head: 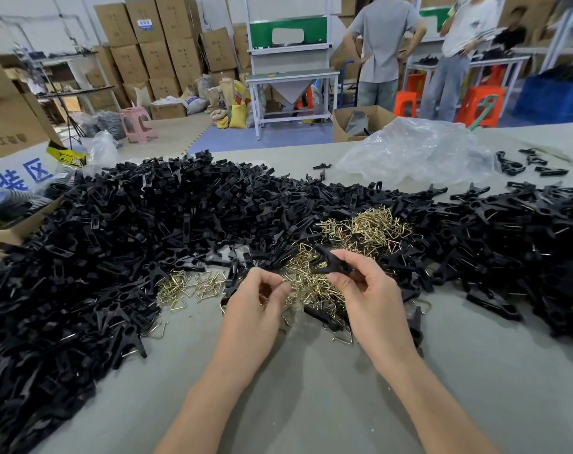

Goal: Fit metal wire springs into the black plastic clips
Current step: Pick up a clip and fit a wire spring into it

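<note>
- Head view: my right hand (367, 296) is gripping a black clip (331, 265) with curled fingers, above the pile of springs (370, 227).
- My left hand (259, 303) is pinching a wire spring (283, 283) near it.
- Heaped clips (131, 224) are lying across the grey table (311, 388).

Right hand (367, 291) grips black clip (331, 264); left hand (257, 301) pinches wire spring (283, 282).
</note>
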Tool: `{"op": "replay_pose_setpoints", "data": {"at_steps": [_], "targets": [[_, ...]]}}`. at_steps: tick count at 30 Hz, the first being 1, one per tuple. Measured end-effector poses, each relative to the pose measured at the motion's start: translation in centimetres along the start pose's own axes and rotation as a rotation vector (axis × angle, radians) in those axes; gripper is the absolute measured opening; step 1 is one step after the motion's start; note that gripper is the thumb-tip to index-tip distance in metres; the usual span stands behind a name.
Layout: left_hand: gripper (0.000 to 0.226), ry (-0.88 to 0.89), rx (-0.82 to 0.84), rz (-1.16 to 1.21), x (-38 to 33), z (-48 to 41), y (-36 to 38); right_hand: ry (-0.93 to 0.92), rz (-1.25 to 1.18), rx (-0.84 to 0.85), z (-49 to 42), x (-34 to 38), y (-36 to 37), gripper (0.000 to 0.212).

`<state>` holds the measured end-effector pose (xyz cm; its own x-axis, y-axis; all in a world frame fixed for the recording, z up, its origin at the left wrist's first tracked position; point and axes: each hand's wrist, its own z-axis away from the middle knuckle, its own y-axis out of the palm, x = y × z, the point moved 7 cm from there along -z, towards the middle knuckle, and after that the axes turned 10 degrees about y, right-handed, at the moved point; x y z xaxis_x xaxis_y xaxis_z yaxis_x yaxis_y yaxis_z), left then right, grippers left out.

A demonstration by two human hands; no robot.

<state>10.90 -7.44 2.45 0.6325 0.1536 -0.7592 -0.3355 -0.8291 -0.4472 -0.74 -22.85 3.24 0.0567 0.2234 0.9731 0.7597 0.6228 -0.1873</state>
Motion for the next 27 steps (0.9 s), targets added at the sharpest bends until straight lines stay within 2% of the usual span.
{"op": "replay_pose_setpoints", "data": {"at_steps": [3, 7, 10, 16, 22, 24, 27], "targets": [[0.015, -0.003, -0.022, 0.075, -0.2, 0.0, -0.3, -0.012, -0.013, 0.014, 0.1, 0.3, 0.2, 0.035], [0.020, 0.150, -0.004, -0.188, -1.1, -0.1, -0.6, -0.025, -0.016, 0.028, 0.1, 0.1, 0.5, 0.039], [0.018, 0.130, -0.001, -0.248, -0.6, -0.1, -0.6, -0.039, 0.010, 0.032, 0.1, 0.0, 0.7, 0.044], [0.022, 0.043, -0.122, -0.005, -0.6, -0.2, -1.3, -0.057, 0.037, 0.033, 0.0, -0.2, 1.0, 0.039], [0.015, -0.177, -0.104, 0.368, 0.4, -0.3, -0.8, 0.005, -0.046, 0.131, 0.3, -0.3, 1.8, 0.038], [0.011, -0.195, -0.099, 0.408, 0.5, -0.2, -0.4, 0.031, -0.075, 0.157, 0.3, -0.4, 2.0, 0.033], [0.011, -0.135, -0.080, 0.304, 0.2, 0.0, -0.5, 0.053, -0.110, 0.183, 0.3, -0.4, 2.1, 0.032]]}}
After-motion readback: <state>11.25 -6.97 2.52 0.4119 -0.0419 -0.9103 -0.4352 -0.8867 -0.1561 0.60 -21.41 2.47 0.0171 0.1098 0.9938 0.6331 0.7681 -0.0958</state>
